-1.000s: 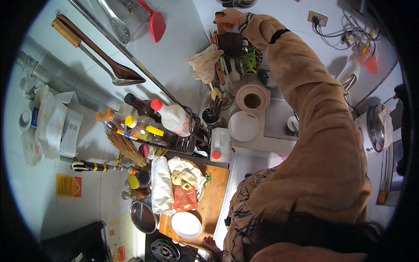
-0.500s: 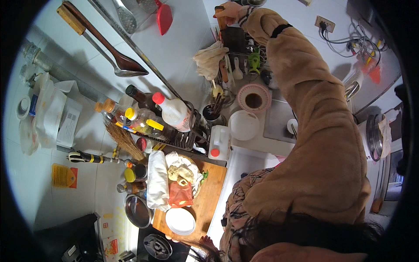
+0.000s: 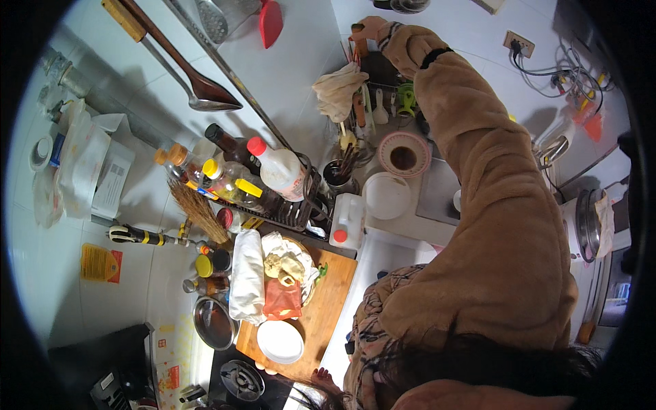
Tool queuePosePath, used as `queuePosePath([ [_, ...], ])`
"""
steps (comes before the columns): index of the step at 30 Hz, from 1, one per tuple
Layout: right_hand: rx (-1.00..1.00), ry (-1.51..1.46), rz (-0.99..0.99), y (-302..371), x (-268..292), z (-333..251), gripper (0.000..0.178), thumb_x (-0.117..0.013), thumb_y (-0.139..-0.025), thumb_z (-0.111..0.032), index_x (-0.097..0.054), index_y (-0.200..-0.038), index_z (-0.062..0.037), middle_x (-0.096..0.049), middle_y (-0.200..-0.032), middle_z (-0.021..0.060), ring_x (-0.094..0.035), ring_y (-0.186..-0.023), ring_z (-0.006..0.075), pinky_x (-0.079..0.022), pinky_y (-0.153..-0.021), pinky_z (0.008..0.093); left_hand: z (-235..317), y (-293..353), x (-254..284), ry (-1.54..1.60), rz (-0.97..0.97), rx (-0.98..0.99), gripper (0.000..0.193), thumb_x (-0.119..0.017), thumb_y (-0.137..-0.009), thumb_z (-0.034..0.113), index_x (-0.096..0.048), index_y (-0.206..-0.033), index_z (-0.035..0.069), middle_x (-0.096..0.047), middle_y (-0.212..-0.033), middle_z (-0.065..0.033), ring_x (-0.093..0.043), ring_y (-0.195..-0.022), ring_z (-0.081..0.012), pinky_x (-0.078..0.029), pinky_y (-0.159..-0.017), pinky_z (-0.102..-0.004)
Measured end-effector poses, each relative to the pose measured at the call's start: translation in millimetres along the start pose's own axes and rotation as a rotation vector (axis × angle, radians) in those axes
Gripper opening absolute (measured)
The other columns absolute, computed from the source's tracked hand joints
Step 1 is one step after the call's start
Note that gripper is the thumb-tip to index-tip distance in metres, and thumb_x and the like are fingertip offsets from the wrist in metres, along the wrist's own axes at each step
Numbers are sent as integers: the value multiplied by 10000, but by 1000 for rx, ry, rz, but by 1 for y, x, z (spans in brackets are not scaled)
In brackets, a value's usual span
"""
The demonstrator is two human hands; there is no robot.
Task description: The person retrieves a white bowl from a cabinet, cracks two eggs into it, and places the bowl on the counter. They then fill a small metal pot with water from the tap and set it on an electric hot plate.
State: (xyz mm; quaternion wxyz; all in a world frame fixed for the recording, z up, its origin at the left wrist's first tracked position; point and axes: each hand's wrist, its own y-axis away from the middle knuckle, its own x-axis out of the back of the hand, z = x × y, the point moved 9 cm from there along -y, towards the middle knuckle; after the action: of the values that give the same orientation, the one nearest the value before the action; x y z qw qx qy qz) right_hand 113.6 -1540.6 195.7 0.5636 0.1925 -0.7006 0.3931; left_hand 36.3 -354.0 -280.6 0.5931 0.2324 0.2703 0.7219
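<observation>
My right hand (image 3: 371, 28) reaches to the far corner at the top, its arm in a tan fleece sleeve. The fingers are closed round the wooden handle of a cleaver (image 3: 376, 67), whose broad dark blade points down by the utensil rack. Partly covered by hair, my left hand (image 3: 322, 376) is low in the view near the front corner of the wooden cutting board (image 3: 333, 283), fingers apart. On the board lie a white plate (image 3: 280, 342), a rolled white cloth (image 3: 247, 277), a red bag (image 3: 282, 301) and a cloth-lined basket (image 3: 309, 270) with pale dough-like food.
Sauce bottles (image 3: 281, 175) crowd a black rack behind the board. A white jug (image 3: 347, 222), a pink-rimmed bowl of brown liquid (image 3: 403, 156) and a white lidded dish (image 3: 387, 195) stand nearby. A gas burner (image 3: 242, 380) and a pan (image 3: 214, 322) are near the board.
The whole view has shifted slightly to the right at the top. My right hand keeps its grip on the cleaver, which stays by the rack.
</observation>
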Motion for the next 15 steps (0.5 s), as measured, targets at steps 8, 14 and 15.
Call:
queuePosePath([
  [8,-139,108,-38,13,-71,32,762,-616,-810,-739,-662,-1250,-119,-710,-1088,121,-671,-894,290,-565,-787,439,1,38,-5,83,21,-11,320,-602,-937,336,-584,-1135,85,-665,-939,-107,-583,-735,-225,-475,-597,-342],
  [14,-283,124,-160,32,-92,31,528,-655,-880,-582,-721,-1026,-78,-696,-891,96,-637,-740,230,-529,-649,398,9,59,-9,28,15,-13,370,-580,-927,359,-579,-1143,59,-644,-918,-55,-579,-771,-165,-453,-682,-292],
  [15,-295,124,-187,36,-90,28,497,-657,-896,-553,-730,-977,-68,-690,-840,89,-625,-700,218,-520,-617,387,10,57,-10,44,7,-16,372,-580,-927,362,-580,-1143,60,-646,-921,-57,-580,-774,-166,-453,-682,-293],
])
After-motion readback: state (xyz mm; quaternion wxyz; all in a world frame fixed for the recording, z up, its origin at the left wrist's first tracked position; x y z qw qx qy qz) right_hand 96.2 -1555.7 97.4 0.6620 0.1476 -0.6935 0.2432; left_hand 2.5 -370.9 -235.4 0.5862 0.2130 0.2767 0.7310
